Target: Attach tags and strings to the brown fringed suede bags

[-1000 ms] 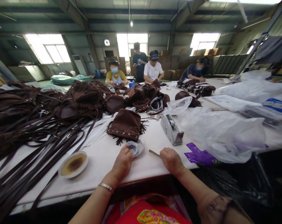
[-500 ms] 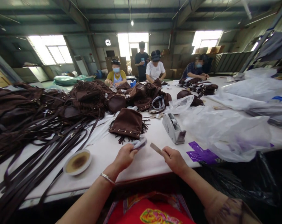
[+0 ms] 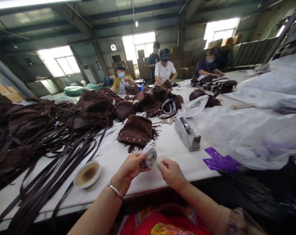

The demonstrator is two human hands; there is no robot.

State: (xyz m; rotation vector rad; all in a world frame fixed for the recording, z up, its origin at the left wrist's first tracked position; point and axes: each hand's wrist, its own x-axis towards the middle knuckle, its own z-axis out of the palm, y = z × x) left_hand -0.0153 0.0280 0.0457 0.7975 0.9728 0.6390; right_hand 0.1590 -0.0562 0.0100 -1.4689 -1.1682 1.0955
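Observation:
My left hand (image 3: 132, 167) is closed round a coiled pale grey-white bundle (image 3: 151, 154), which looks like a rolled strap in thin wrapping. Close to its right side, my right hand (image 3: 171, 172) pinches a short strip of tape (image 3: 158, 166). The strip's far end meets the coil or lies just in front of it; I cannot tell which. Just beyond the bundle lies a dark brown fringed drawstring bag (image 3: 135, 130) with metal eyelets. A grey tape dispenser (image 3: 187, 134) stands on the table to the right of the bag.
At the left, a white bowl of yellowish paste (image 3: 87, 174) sits beside long brown straps (image 3: 52, 169). Brown bags (image 3: 96, 102) are heaped behind. Clear plastic bags (image 3: 251, 137) and purple tape (image 3: 221, 159) lie at the right. Several people (image 3: 165, 70) are across the table.
My right hand has moved left, bringing the tape strip up to the bundle. My left hand has turned the bundle so its coiled end shows. The camera view has tilted.

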